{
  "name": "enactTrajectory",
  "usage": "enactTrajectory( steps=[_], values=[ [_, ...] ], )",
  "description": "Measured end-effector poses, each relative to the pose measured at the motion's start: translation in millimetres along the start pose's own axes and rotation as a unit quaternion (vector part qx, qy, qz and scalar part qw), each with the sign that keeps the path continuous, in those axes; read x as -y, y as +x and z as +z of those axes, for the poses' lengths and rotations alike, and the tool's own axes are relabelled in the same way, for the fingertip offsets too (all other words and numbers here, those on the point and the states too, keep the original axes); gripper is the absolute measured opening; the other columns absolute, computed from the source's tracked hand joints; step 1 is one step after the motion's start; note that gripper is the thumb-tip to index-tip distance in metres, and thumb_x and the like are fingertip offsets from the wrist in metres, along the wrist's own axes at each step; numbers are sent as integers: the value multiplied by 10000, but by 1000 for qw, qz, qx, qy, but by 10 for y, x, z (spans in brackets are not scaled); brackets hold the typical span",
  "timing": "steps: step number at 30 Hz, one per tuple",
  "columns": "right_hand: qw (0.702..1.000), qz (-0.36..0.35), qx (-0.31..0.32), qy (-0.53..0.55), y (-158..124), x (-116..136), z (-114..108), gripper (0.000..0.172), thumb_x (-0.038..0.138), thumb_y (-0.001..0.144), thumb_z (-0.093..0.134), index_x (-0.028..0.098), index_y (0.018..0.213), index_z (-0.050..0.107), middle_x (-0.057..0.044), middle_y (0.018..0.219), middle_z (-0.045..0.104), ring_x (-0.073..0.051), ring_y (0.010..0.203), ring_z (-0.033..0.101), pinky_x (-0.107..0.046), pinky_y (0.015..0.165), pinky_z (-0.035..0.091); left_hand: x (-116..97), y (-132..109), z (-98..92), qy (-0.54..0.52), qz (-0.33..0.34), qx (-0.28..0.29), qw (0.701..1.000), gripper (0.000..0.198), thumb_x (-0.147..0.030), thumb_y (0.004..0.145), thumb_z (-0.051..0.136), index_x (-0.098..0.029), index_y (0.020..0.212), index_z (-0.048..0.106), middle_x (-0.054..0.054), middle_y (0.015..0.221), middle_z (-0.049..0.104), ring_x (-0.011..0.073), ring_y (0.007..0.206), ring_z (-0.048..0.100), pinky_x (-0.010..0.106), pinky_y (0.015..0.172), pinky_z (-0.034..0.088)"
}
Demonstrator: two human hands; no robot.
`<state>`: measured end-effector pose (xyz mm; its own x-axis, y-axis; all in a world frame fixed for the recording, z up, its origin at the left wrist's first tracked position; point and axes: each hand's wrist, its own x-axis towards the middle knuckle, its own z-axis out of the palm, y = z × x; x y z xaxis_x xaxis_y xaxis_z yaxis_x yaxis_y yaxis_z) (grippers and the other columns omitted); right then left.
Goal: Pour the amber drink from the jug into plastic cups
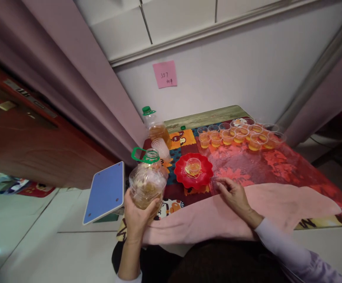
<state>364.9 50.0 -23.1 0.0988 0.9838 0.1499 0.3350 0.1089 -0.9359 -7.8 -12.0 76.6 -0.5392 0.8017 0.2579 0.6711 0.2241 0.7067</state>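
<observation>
My left hand [135,214] is wrapped round a large clear plastic jug [147,181] of amber liquid with a green handle and an open neck, held upright off the table's left edge. My right hand [232,193] rests on the table, its fingers curled at the edge of a clear plastic sheet [241,163], just right of a red plate [193,171]. A small clear cup [193,166] with a little amber liquid stands on that plate.
Several small cups [238,135] of amber liquid stand in rows at the table's far side. A second bottle with a green cap [154,127] and a stack of empty cups [160,148] stand at the back left. A pink cloth [277,206] covers the near edge. A blue board [104,192] leans at the left.
</observation>
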Motion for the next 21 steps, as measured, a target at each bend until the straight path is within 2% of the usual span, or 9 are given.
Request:
enactTrajectory(
  steps=[4, 7, 10, 12, 14, 17, 21],
  values=[
    [997, -65, 11, -37, 238, 281, 2, 350, 537, 999, 654, 250, 1131, 803, -67, 906, 821, -220, 698, 721, -349, 673, 593, -56, -38, 33, 1, 34, -4, 999, 1130, -722, 609, 896, -161, 1507, 501, 216, 1455, 637, 419, 1365, 640, 630, 1204, 510],
    [985, -132, 43, -99, 519, 504, 75, 375, 514, 990, 700, 245, 1239, 780, -107, 1082, 822, -255, 869, 763, -380, 794, 615, -106, -35, 58, 12, 58, -10, 998, 1119, -713, 626, 888, -142, 1508, 506, 226, 1455, 641, 430, 1387, 624, 646, 1220, 489],
    [967, -173, 70, -174, 785, 613, 243, 535, 509, 935, 793, 208, 1372, 721, -171, 1326, 778, -348, 1179, 749, -476, 1003, 599, -116, -23, 68, 24, 65, -18, 997, 1112, -711, 632, 886, -143, 1510, 507, 230, 1446, 647, 438, 1381, 630, 658, 1213, 491],
    [952, -179, 88, -232, 912, 634, 386, 665, 498, 888, 848, 167, 1440, 678, -213, 1406, 739, -401, 1288, 703, -541, 1072, 562, -102, -16, 68, 27, 68, -21, 997, 1108, -709, 631, 888, -147, 1508, 510, 231, 1439, 651, 442, 1374, 637, 661, 1204, 498],
    [937, -176, 105, -283, 987, 649, 522, 735, 485, 861, 873, 139, 1472, 654, -242, 1409, 729, -423, 1292, 694, -572, 1079, 543, -83, -11, 68, 27, 72, -20, 997, 1110, -711, 634, 886, -147, 1512, 509, 235, 1444, 649, 446, 1375, 637, 661, 1198, 504],
    [925, -165, 118, -323, 1020, 699, 668, 698, 470, 850, 875, 140, 1435, 683, -249, 1343, 751, -414, 1210, 722, -562, 1046, 547, -55, 1, 78, 31, 77, -21, 996, 1134, -743, 631, 874, -135, 1517, 512, 244, 1447, 643, 460, 1378, 629, 666, 1196, 506],
    [938, -171, 102, -284, 1022, 795, 693, 668, 445, 825, 889, 158, 1401, 708, -215, 1301, 770, -390, 1169, 740, -533, 1040, 563, -3, 32, 106, 36, 64, -37, 997, 1177, -783, 587, 869, -123, 1498, 522, 246, 1415, 646, 470, 1328, 645, 680, 1166, 526]
  ],
)
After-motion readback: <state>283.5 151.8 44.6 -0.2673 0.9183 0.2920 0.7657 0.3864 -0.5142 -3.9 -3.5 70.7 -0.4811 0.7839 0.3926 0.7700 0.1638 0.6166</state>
